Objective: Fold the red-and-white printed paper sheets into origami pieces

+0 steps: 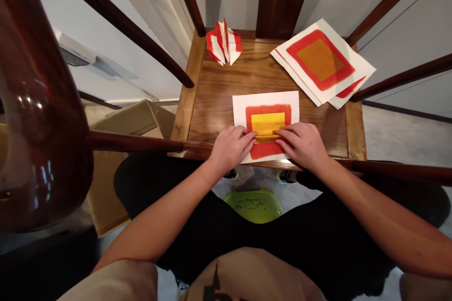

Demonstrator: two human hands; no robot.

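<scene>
A white paper sheet (239,109) with a red frame printed on it lies at the front of a wooden chair seat (215,89). On its middle is a yellow sheet (267,121), with a raised crease or rolled edge running across its lower part. My left hand (233,147) pinches the left end of that yellow edge, fingers pressed together. At the right end my right hand (304,143) does the same, its fingertips on the yellow sheet. Both palms rest near the seat's front edge.
A folded red and white paper piece (223,43) stands at the seat's back left. Stacked printed sheets (323,61) overhang its right side. Dark wooden spindles (141,30) rise around the seat. A cardboard box (106,183) is at the left, a green basin (254,204) below.
</scene>
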